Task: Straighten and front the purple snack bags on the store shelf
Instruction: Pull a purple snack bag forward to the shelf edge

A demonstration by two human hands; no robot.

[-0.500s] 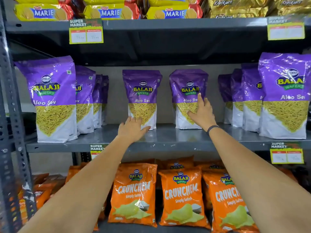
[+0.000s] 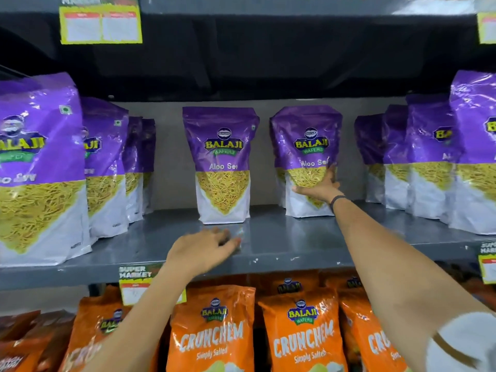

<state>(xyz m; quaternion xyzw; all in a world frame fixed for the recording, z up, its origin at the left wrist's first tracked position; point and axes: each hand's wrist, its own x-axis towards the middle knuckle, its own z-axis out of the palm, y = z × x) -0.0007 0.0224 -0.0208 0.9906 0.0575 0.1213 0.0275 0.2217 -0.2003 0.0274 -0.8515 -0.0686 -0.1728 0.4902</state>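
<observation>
Purple Balaji Aloo Sev bags stand upright on a grey metal shelf (image 2: 281, 245). A row of them (image 2: 40, 167) fills the left end and another row (image 2: 429, 162) the right end. Two single bags stand far back in the middle: the left middle bag (image 2: 222, 167) and the right middle bag (image 2: 306, 146). My right hand (image 2: 319, 186) grips the right middle bag at its lower right side, fingers wrapped around its edge. My left hand (image 2: 204, 251) hovers low over the shelf in front of the left middle bag, fingers apart, touching no bag.
Orange Crunchem bags (image 2: 300, 334) fill the shelf below. Yellow price tags (image 2: 100, 25) hang from the upper shelf edge, and another price tag (image 2: 134, 283) from this shelf's front edge. Bare shelf surface lies in front of the two middle bags.
The view has moved closer to the shelf. My right hand slid from the front of the right middle bag to its lower right side. My left hand drew back a little from the left middle bag.
</observation>
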